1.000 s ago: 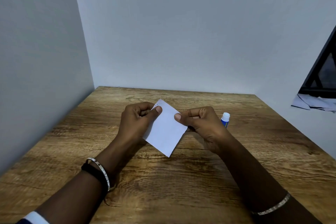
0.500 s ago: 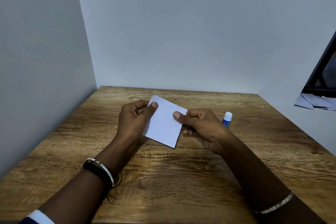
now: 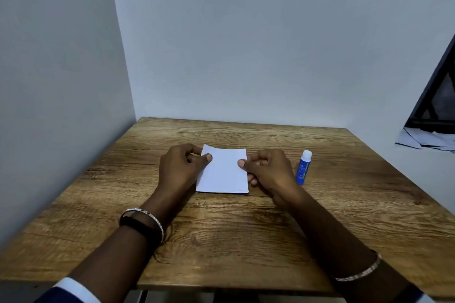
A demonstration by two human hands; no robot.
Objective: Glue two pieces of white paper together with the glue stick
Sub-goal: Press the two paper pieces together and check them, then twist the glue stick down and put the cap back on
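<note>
At the very bottom, at 7 o'clock, a blue and white sleeve (image 3: 73, 289) is cut off by the edge. The left wrist wears a silver bangle and a black band (image 3: 142, 224). The right wrist wears a thin silver bracelet (image 3: 359, 273). Both arms reach out over a brown wood table (image 3: 221, 241).

In the middle of the table is the white paper (image 3: 224, 174). The left hand (image 3: 182, 167) pinches its 9 o'clock edge, thumb on top and fingers curled under. The right hand (image 3: 268, 170) pinches the 3 o'clock edge the same way. The fingers under the paper are hidden. I cannot tell if this is one sheet or two, or if it lies flat on the table or is held just above it.

The glue stick (image 3: 304, 167) is just beside the right hand, at 3 o'clock from the paper. It is blue with a white cap on. Its label is too small to read.

Past the table is a plain wall (image 3: 246, 44). Far off at 3 o'clock, more papers (image 3: 423, 140) and a dark frame (image 3: 438, 96) are cut off by the edge.
</note>
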